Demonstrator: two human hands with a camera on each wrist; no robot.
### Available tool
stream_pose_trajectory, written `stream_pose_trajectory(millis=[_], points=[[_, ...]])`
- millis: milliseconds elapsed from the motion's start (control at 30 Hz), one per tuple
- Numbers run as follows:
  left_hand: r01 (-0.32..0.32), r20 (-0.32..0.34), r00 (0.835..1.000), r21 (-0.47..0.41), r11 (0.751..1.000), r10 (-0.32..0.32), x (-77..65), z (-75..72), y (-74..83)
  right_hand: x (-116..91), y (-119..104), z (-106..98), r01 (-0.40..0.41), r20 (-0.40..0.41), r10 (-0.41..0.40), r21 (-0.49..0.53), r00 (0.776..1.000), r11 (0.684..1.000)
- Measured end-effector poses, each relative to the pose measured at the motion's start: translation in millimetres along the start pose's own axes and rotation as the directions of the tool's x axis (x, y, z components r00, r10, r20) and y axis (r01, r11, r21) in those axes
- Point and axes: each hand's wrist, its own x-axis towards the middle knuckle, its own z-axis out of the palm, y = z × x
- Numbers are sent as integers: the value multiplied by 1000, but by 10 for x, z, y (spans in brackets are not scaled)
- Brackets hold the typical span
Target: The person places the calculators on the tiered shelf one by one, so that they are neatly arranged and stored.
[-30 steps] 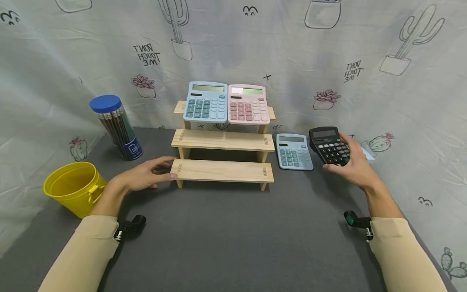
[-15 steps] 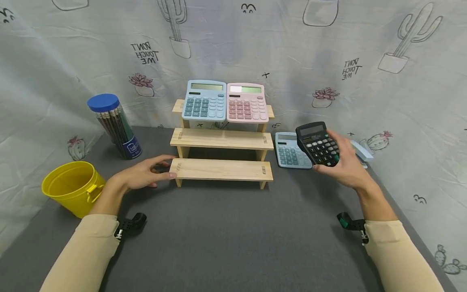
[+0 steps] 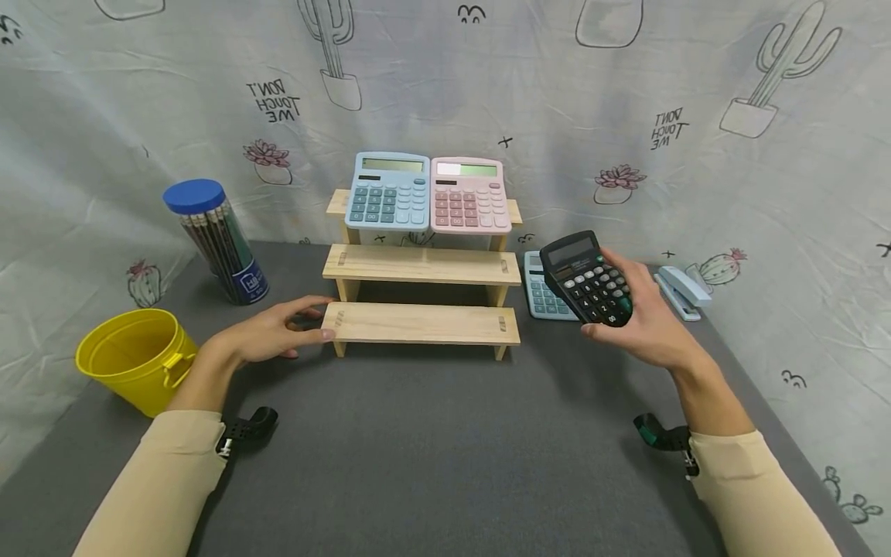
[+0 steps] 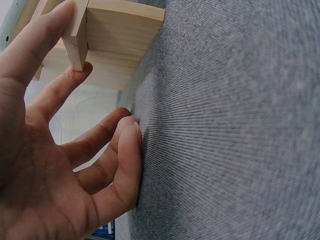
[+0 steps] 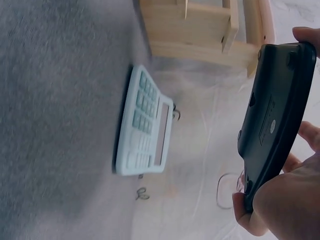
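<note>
With my right hand (image 3: 647,317) I grip a black calculator (image 3: 590,280) by its right side, tilted and raised off the table. Its dark back (image 5: 275,110) shows in the right wrist view. Behind it, a light-blue calculator (image 3: 546,298) lies on the table, partly hidden in the head view. At the left end of the three-step wooden stand (image 3: 421,323), the thumb and index finger of my left hand (image 3: 264,334) pinch the lowest board; the other fingers are bent near the cloth. A blue calculator (image 3: 388,192) and a pink calculator (image 3: 470,196) lean side by side on the top step.
A light-blue stapler (image 3: 682,292) lies at the right edge by the patterned curtain. A yellow bucket (image 3: 135,360) stands left, beside my left forearm. Behind it is a blue-lidded tub of pencils (image 3: 216,240). Grey cloth (image 3: 445,456) covers the table.
My right hand has carried the black calculator leftward, from beside the light-blue calculator to in front of it. The stapler has come into full view. My left hand stays at the stand.
</note>
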Motion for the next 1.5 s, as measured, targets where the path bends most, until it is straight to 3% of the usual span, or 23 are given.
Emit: stream_pose_trajectory(millis=[567,900,1500], points=[[-9,-10,1000,10,1000,9,-66,26,-43,66,-280,302,79,85,-85,67,993,995],[-12,-6,1000,17,1000,12,-32,13,-16,128,-346,535,127,78,-131,62,988,990],[-16,-8,1000,20,1000,16,-9,7,-16,226,-606,678,202,101,-208,62,973,977]])
